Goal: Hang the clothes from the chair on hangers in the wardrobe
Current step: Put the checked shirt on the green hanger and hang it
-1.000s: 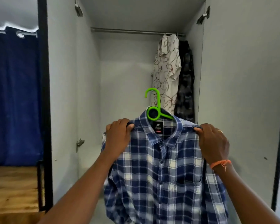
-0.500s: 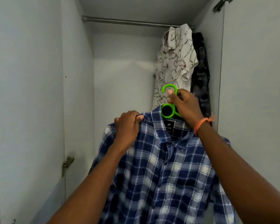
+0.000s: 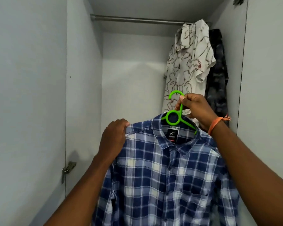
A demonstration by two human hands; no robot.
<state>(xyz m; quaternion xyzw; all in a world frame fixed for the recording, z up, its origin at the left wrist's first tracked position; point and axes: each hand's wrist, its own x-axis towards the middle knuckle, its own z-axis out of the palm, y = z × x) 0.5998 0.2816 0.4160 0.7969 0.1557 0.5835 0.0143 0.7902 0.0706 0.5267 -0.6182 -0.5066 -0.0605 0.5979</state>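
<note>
— What has changed in the last second?

— The right hand point(image 3: 194, 110) has left the shoulder of the blue checked shirt point(image 3: 167, 173) and gone up to the green hanger point(image 3: 178, 114). Its grip now pinches the stem just under the hook, thumb and fingers curled round it. The person has also stepped closer: the wardrobe walls fill both sides of the view now.

— And the left hand point(image 3: 113, 138)?

— It keeps its place, fingers curled over the shirt's other shoulder, pinching the cloth at the seam.

— Where is the shirt?

— On the hanger, hanging below the right grip, collar just under it, inside the wardrobe but not on anything yet. The rail point(image 3: 137, 19) runs well above the grip, and bare rail lies up and to the left of it. A white patterned shirt point(image 3: 189, 62) and a dark garment point(image 3: 217, 70) hang behind the right grip.

— So what does it mean?

— I judge the dressing of the hanger is done; lifting the hook onto the rail comes next.
</note>
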